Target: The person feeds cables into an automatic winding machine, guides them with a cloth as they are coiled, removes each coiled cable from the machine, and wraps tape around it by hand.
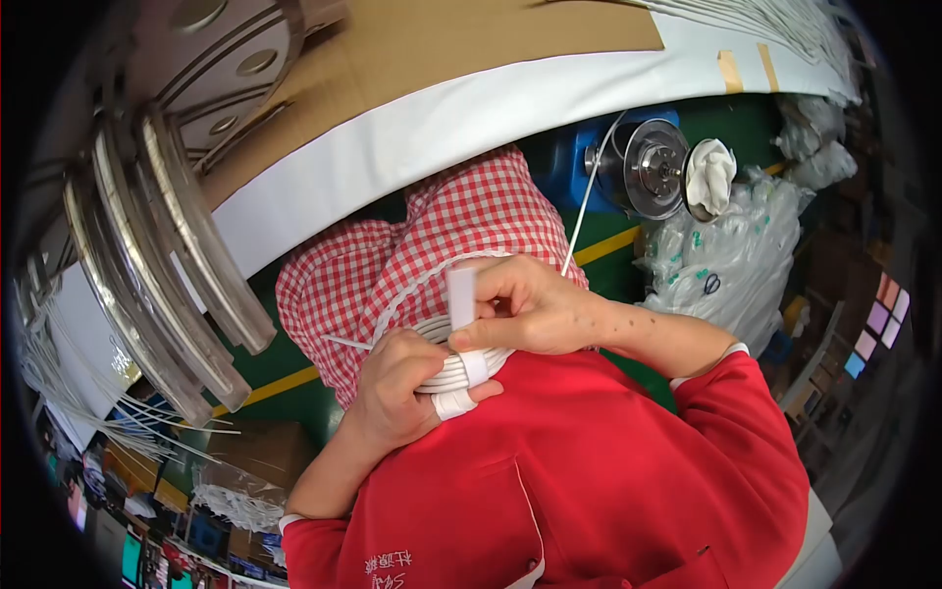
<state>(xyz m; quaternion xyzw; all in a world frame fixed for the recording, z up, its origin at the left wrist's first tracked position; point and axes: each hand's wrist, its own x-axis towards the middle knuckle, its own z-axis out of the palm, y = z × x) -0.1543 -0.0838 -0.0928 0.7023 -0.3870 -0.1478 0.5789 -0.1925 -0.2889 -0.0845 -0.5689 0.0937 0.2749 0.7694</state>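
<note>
Curling fingers round a white coil (452,377), the left hand (399,383) seemingly steadies it; the right hand (537,309) pinches a blurred strip (462,296)

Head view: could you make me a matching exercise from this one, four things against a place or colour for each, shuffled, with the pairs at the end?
Things
1. White cable coil
2. White strip
3. Brown cardboard sheet
4. Checked cloth

Places and colours
A. Lying on the white tabletop
B. In the grip of the left hand
C. Red and white
D. Pinched by the right hand

Pairs: 1-B, 2-D, 3-A, 4-C
</note>
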